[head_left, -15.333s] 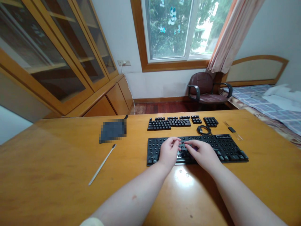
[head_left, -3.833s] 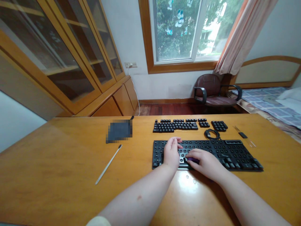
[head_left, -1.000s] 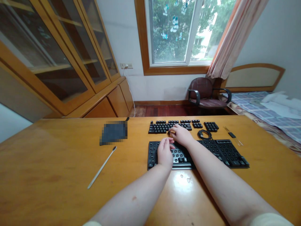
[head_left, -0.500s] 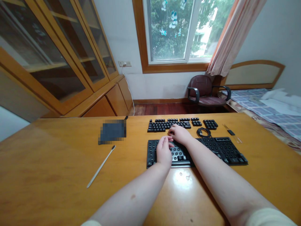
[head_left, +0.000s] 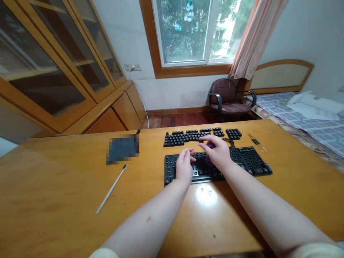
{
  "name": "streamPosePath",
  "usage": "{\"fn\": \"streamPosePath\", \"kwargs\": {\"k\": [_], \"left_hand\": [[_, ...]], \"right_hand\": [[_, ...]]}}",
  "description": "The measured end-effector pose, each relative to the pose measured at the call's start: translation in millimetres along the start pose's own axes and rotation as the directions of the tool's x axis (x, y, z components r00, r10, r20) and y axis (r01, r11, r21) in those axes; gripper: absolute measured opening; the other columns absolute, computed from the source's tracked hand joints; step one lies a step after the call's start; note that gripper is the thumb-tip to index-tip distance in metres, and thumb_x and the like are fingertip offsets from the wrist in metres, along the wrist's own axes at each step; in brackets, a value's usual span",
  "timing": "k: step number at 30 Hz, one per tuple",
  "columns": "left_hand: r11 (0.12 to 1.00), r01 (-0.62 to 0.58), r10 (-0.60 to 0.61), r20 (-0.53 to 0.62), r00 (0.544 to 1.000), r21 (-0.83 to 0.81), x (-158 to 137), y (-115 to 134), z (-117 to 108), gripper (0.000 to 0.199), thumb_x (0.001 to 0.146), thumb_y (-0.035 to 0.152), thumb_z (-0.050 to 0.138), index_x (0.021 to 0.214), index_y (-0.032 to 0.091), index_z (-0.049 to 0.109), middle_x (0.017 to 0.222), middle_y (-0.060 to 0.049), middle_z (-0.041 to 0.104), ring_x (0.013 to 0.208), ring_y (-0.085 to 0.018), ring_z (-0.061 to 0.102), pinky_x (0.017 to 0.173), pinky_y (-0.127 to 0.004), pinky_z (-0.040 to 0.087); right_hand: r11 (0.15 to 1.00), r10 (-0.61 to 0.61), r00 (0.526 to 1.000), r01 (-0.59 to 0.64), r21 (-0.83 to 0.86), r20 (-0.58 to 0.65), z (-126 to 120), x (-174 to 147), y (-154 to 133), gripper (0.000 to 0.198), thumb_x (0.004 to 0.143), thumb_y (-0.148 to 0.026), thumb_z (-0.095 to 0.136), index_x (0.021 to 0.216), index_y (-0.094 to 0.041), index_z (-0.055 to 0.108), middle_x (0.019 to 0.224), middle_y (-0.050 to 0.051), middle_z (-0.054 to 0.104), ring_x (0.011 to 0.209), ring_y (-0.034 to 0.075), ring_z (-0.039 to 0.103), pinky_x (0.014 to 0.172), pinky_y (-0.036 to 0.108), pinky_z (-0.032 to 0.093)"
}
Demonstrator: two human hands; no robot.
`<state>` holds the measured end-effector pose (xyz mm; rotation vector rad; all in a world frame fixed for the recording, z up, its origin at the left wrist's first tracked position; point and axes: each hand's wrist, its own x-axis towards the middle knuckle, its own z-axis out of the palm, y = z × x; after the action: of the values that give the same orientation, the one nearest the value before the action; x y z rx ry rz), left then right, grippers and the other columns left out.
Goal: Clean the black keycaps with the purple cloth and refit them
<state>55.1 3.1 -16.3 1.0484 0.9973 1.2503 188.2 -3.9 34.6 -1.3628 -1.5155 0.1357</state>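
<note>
A black keyboard base [head_left: 252, 161] with many of its keycaps off lies across the desk in front of me. My left hand [head_left: 184, 166] is over its left part, fingers loosely bent and apart, with no object visible in them. Just behind the base, my right hand [head_left: 216, 148] pinches a small black keycap [head_left: 201, 141] between thumb and forefinger. A purple patch shows beneath my right palm; I cannot make out what it is. Loose black keycaps [head_left: 182, 138] stand in rows beyond the keyboard base, partly hidden by my right hand.
A coiled black cable [head_left: 230, 142] lies behind my right hand. Right of it is a wire keycap puller [head_left: 256, 141]. Left on the wooden desk [head_left: 61, 186] are a long white-handled brush [head_left: 111, 190] and a blurred dark object [head_left: 123, 149]. A chair [head_left: 225, 95] stands beyond the desk.
My right hand has lifted and moved right from the keycap rows, now pinching a keycap. My left hand's fingers have loosened slightly. The camera view has shifted a little.
</note>
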Motion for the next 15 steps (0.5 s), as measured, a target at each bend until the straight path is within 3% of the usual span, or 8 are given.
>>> {"fn": "streamPosePath", "kwargs": {"k": [5, 9, 12, 15], "left_hand": [[0.993, -0.043, 0.036, 0.062, 0.997, 0.109, -1, 1, -2, 0.030, 0.084, 0.039, 0.043, 0.095, 0.017, 0.061, 0.087, -0.005, 0.062, 0.068, -0.012, 0.057, 0.072, -0.026, 0.044], [0.991, -0.036, 0.029, 0.064, 0.998, 0.125, -1, 4, -2, 0.028, 0.084, 0.038, 0.044, 0.093, 0.017, 0.061, 0.087, -0.004, 0.062, 0.068, -0.012, 0.056, 0.073, -0.027, 0.044], [0.990, -0.022, 0.013, 0.070, 0.997, 0.137, -2, 8, -1, 0.026, 0.082, 0.036, 0.046, 0.092, 0.017, 0.062, 0.084, -0.005, 0.063, 0.070, -0.013, 0.057, 0.073, -0.027, 0.044], [0.989, -0.026, 0.015, 0.073, 0.997, 0.148, -3, 11, 0, 0.024, 0.081, 0.034, 0.048, 0.091, 0.016, 0.062, 0.079, -0.004, 0.063, 0.073, -0.014, 0.058, 0.074, -0.027, 0.044]], "right_hand": [[0.996, 0.091, 0.972, -0.094, -0.005, -0.218, -26, -37, 16, 0.018, 0.075, -0.032, 0.063, 0.088, -0.020, 0.064, 0.087, 0.004, 0.064, 0.069, 0.015, 0.056, 0.068, 0.030, 0.047], [0.982, 0.137, 0.943, -0.170, -0.087, -0.302, -36, -33, 41, 0.023, 0.071, -0.034, 0.066, 0.089, -0.019, 0.062, 0.082, 0.003, 0.061, 0.065, 0.014, 0.054, 0.067, 0.031, 0.047], [0.981, 0.101, 0.970, -0.133, -0.138, -0.222, -38, -25, 51, 0.022, 0.070, -0.035, 0.066, 0.086, -0.019, 0.062, 0.083, 0.003, 0.060, 0.070, 0.016, 0.056, 0.069, 0.032, 0.047], [0.974, 0.063, 0.998, -0.059, -0.220, 0.011, -36, -23, 54, 0.013, 0.073, -0.033, 0.063, 0.077, -0.021, 0.065, 0.085, 0.004, 0.060, 0.078, 0.018, 0.058, 0.074, 0.032, 0.047]]}}
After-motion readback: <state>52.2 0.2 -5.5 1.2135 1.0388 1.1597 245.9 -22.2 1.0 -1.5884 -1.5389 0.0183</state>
